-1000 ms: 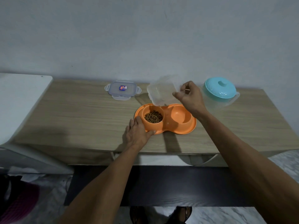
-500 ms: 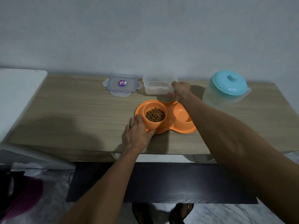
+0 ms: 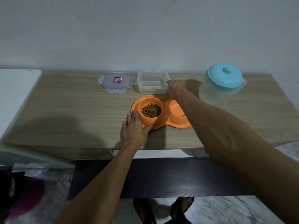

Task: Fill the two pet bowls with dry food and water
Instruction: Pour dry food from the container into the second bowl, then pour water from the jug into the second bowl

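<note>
On table (image 3: 80, 110), wood-grain top, set against a pale wall:

- Tray (image 3: 168, 124), orange, double, near the front edge at centre.
- Left bowl (image 3: 155, 120), seated in the tray, holds a heap of kibble (image 3: 151, 110), brown, below the rim.
- Right bowl (image 3: 175, 109), orange inside showing, partly hidden by the right forearm.
- Container (image 3: 152, 85), clear plastic, upright, lid off, just behind the tray and apart from it.
- Lid (image 3: 117, 81), clear with a blue seal and a sticker, flat, just left of the container.
- Jug (image 3: 210, 94), translucent, teal cover, at the back right, well apart from the tray.
- Left hand (image 3: 134, 128), flat on the table, fingers straight against the tray's left rim, thumb on its near rim; nothing is grasped.
- Right hand (image 3: 176, 88), reached over the tray, fingers curled on the container's right end wall, holding it.

Beside and below: white counter (image 3: 16, 88) at left; dark shelf (image 3: 161, 178) under the table; sandalled feet (image 3: 145, 210) on marbled floor; magenta cloth (image 3: 27, 196) at lower left.
</note>
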A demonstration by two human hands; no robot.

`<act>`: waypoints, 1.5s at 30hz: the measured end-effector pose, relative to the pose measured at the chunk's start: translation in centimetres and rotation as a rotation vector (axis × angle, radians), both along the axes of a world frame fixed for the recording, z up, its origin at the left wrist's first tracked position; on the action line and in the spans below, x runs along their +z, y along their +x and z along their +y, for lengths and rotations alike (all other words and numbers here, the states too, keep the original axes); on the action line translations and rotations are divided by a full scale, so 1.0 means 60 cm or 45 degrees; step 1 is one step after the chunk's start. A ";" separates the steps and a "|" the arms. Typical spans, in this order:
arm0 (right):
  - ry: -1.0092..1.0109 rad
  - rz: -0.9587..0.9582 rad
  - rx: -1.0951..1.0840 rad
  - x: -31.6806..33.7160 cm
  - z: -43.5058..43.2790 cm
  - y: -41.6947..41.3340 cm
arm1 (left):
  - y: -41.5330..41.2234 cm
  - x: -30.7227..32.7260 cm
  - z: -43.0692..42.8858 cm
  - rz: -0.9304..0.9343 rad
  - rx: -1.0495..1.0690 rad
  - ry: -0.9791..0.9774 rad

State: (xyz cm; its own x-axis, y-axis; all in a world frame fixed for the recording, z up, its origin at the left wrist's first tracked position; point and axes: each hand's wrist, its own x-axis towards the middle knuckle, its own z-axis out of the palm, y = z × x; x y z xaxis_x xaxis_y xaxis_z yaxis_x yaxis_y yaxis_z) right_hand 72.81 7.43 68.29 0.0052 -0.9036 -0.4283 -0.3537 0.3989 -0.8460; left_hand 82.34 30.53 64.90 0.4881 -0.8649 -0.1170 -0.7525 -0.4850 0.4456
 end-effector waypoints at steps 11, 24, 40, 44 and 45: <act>-0.613 0.287 -0.144 0.209 0.045 -0.096 | -0.054 0.057 -0.029 -0.283 -0.235 -0.116; -0.589 0.428 -0.536 0.154 -0.011 -0.339 | -0.137 0.038 -0.106 -0.205 -0.401 0.034; -0.189 -0.119 -0.811 0.062 -0.058 -0.349 | -0.146 0.034 -0.114 -0.232 -0.312 0.036; -0.246 -0.048 -0.755 0.089 -0.041 -0.334 | -0.143 0.034 -0.113 -0.237 -0.326 0.031; -0.271 -0.016 -0.727 0.099 -0.035 -0.330 | -0.143 0.034 -0.114 -0.237 -0.327 0.035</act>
